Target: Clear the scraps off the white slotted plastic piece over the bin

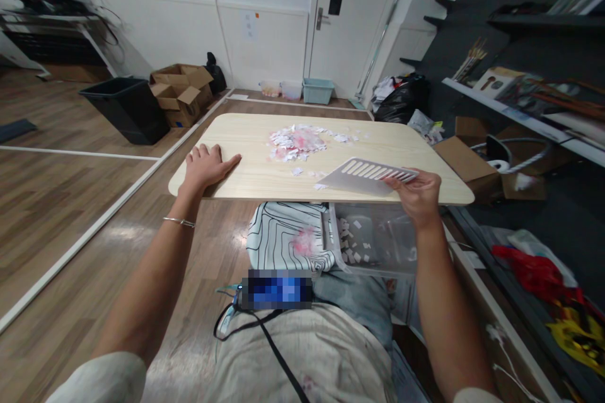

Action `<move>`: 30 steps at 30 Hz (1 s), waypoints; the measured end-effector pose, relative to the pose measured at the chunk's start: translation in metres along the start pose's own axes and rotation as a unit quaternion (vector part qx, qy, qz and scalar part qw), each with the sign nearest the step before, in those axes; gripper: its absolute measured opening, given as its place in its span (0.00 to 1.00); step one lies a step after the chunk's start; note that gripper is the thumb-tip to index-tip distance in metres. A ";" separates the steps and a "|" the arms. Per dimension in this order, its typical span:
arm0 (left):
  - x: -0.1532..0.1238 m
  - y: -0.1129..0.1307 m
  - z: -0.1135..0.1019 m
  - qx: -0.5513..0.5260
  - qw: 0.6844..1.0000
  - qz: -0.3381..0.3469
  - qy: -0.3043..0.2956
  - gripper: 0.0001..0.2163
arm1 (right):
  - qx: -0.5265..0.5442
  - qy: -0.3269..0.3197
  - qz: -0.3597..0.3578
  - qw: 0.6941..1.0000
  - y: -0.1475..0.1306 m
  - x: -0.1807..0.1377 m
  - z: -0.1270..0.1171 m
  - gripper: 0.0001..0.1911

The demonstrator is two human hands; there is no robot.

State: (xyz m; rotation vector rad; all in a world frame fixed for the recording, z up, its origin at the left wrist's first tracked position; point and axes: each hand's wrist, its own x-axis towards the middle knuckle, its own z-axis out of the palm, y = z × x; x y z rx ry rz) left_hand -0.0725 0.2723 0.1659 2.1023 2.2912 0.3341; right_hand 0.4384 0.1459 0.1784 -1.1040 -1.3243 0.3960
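Note:
My left hand lies flat on the left end of the pale wooden tabletop, fingers spread and holding nothing. In my right hand is a flat white slotted plastic panel, tilted, its left end down by a few paper scraps near the front edge. Farther back in the middle lies a heap of torn white paper scraps with pink stains. A clear plastic bin with some scraps inside sits below the table's front edge, left of my right forearm.
A stool with a white, black-lined cover stands under the front edge. Beyond the table are a black bin, cardboard boxes and a teal basket. Dark shelving and an open carton line the right side.

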 end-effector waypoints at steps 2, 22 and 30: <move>0.000 0.000 0.000 0.001 1.000 0.001 -0.001 0.45 | 0.008 0.013 -0.004 1.000 0.003 0.000 -0.001 0.25; 0.001 0.000 0.003 0.001 1.000 -0.004 0.002 0.43 | 0.004 0.089 -0.041 0.995 0.015 0.005 -0.001 0.27; 0.001 -0.001 -0.004 0.002 0.999 0.016 -0.029 0.48 | 0.031 0.034 0.018 0.999 -0.004 0.000 0.002 0.29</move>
